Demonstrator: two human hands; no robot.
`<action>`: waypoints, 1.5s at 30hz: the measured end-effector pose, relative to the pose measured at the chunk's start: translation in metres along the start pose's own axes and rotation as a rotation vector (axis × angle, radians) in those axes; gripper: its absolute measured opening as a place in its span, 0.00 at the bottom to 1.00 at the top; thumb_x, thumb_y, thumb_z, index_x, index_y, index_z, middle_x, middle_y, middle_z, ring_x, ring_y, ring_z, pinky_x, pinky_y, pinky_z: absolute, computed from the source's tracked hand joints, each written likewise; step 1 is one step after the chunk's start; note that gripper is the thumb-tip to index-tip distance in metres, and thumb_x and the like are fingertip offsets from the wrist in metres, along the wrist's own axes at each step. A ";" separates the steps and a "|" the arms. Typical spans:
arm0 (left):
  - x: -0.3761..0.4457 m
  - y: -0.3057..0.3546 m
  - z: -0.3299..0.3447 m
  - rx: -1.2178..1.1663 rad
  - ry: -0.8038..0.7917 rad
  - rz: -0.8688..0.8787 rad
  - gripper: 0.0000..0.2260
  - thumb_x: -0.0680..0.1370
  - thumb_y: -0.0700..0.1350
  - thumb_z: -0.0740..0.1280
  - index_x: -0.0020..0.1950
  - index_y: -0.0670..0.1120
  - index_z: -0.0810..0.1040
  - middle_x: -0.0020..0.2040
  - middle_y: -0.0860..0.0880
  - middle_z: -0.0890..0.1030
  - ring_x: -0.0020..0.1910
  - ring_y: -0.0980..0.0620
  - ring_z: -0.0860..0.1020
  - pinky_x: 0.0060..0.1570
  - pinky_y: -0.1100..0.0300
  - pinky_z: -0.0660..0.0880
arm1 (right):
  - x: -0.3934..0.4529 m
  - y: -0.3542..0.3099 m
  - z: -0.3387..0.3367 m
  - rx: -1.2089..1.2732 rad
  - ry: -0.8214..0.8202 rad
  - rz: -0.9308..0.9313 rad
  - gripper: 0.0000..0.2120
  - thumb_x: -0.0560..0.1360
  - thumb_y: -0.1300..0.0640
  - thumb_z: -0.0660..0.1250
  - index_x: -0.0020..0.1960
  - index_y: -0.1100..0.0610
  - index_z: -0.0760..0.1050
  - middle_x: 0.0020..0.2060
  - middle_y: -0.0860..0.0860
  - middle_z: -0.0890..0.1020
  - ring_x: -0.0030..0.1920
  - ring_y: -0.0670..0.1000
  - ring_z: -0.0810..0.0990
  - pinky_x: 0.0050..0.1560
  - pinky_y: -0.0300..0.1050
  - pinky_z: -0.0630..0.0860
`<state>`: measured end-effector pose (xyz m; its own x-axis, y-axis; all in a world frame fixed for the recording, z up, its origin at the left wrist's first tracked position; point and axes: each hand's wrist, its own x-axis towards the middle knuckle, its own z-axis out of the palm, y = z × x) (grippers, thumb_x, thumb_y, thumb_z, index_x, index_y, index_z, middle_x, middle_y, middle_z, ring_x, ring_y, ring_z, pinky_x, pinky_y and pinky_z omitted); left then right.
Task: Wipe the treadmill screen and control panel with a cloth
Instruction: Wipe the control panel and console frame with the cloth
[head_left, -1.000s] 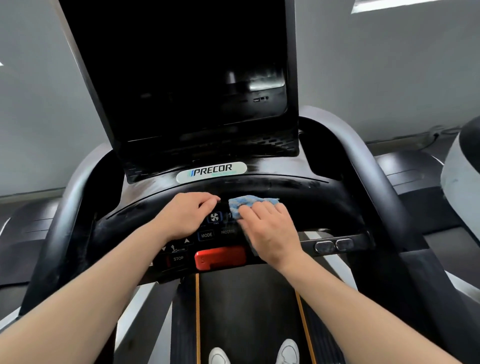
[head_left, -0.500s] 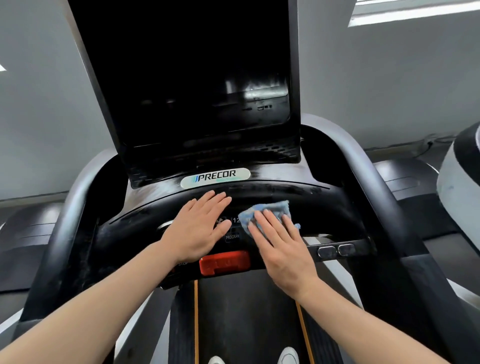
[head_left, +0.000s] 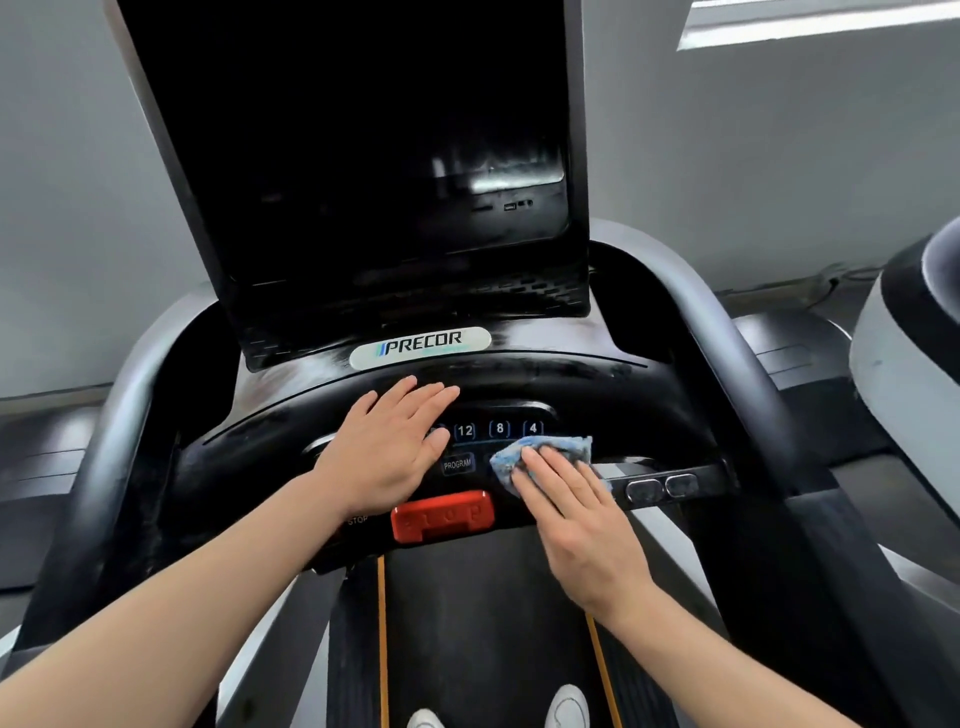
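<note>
— What words can you read?

— "PRECOR" in dark letters on a silver badge (head_left: 420, 346), just under the big black screen (head_left: 363, 156).

— Any numbers?

— Yes. "12", "8" and "4" glow on little buttons (head_left: 498, 429) in a row on the control panel (head_left: 597, 400).

— Anything else?

— A button (head_left: 457, 464) under them says "PROGRAM". The word "STOP" (head_left: 358, 520) is printed low on the panel, just left of the red clip (head_left: 442, 515). The red clip has raised letters too, but they are too blurry to read.
</note>
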<state>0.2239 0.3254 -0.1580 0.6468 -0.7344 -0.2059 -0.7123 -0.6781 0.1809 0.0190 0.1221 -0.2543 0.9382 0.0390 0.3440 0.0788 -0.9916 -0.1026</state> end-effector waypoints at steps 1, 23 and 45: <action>0.001 0.000 0.001 -0.001 0.007 0.003 0.25 0.86 0.60 0.48 0.84 0.61 0.48 0.84 0.60 0.55 0.84 0.54 0.47 0.82 0.45 0.50 | 0.000 0.005 -0.001 0.023 0.012 0.042 0.30 0.81 0.64 0.65 0.82 0.57 0.65 0.82 0.55 0.64 0.84 0.56 0.58 0.77 0.61 0.67; 0.003 0.002 -0.001 0.057 0.005 0.008 0.25 0.86 0.60 0.48 0.83 0.62 0.50 0.82 0.60 0.61 0.84 0.55 0.48 0.67 0.45 0.70 | 0.028 -0.007 -0.016 0.336 0.100 0.487 0.35 0.75 0.72 0.71 0.80 0.60 0.67 0.73 0.53 0.76 0.68 0.52 0.78 0.62 0.45 0.79; 0.005 0.001 -0.001 0.050 0.018 0.016 0.25 0.86 0.60 0.49 0.83 0.62 0.50 0.82 0.59 0.62 0.84 0.54 0.48 0.69 0.41 0.70 | -0.016 -0.035 -0.003 0.219 0.034 0.158 0.19 0.77 0.67 0.63 0.66 0.62 0.81 0.64 0.54 0.76 0.56 0.57 0.75 0.58 0.53 0.81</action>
<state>0.2263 0.3209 -0.1582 0.6397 -0.7458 -0.1857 -0.7350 -0.6643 0.1360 0.0007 0.1562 -0.2536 0.9331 -0.1220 0.3383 0.0067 -0.9347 -0.3554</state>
